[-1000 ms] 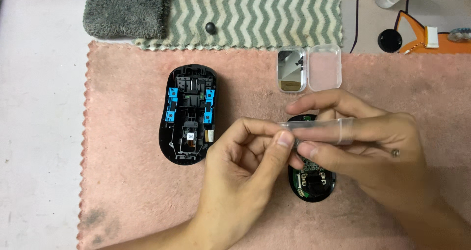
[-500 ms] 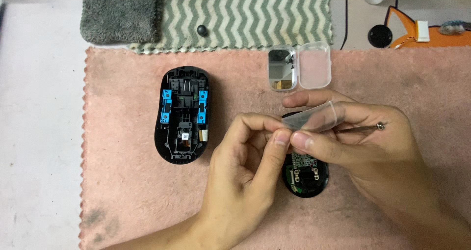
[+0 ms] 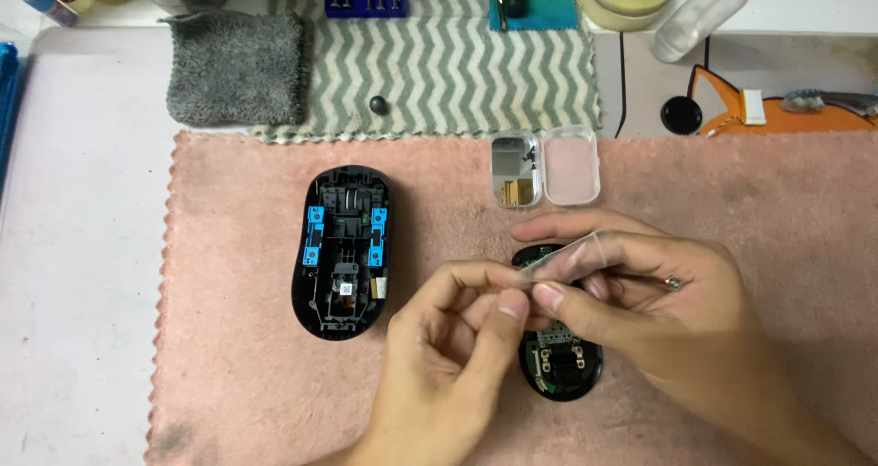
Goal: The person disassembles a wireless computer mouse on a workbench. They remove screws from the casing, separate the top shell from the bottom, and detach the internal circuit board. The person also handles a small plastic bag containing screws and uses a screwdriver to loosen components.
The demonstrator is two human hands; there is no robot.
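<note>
1. Hands meeting over the pink towel [image 3: 732,192] on the table [image 3: 82,246].
2. Right hand [image 3: 658,310] pinching a small clear plastic strip [image 3: 572,256], fingers closed tight on it.
3. Left hand [image 3: 448,356] touching the end of the same strip, thumb and fingertips pressed together on it.
4. Strip hanging just above a black mouse bottom [image 3: 558,365] with a green board inside, lying under both hands.
5. Black mouse shell [image 3: 343,251] with blue parts lying open on the towel, left of the hands and apart from them.
6. Small clear box [image 3: 544,166] sitting open near the top edge of the towel, just above the right hand.
7. Grey cloth [image 3: 233,68] and zigzag cloth [image 3: 457,54] lying farther back, with a tiny black ball [image 3: 379,105] resting on the zigzag one.
</note>
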